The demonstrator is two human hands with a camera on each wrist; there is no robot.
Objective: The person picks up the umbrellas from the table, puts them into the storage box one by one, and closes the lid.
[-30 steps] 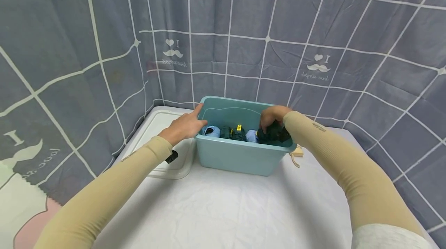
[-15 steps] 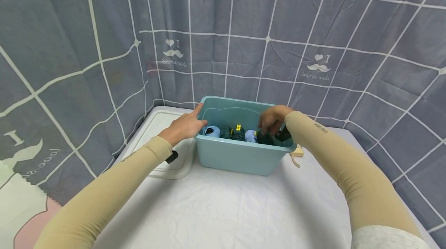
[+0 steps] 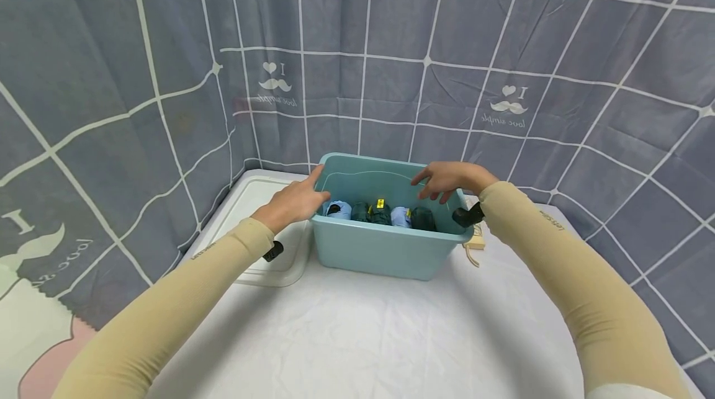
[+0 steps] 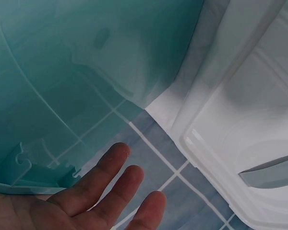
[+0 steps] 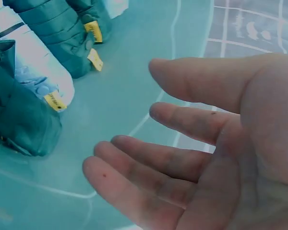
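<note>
Your right hand [image 3: 447, 177] has just let go: 1 s ago it was down in the bin [image 3: 385, 250] on a dark green roll [image 3: 423, 219], and now it hovers above the rim, fingers spread and empty. That roll now lies at the right end of the row, beside a light blue roll [image 3: 400, 216], so the placing looks done. Your left hand [image 3: 293, 200] has not moved; it rests on the bin's left rim with fingers straight, holding nothing.

The right wrist view shows what the head view cannot: yellow tags [image 5: 54, 101] on the rolls and your bare palm [image 5: 221, 158]. The left wrist view shows the white lid [image 4: 245, 139] lying on the bench just beside the bin.
</note>
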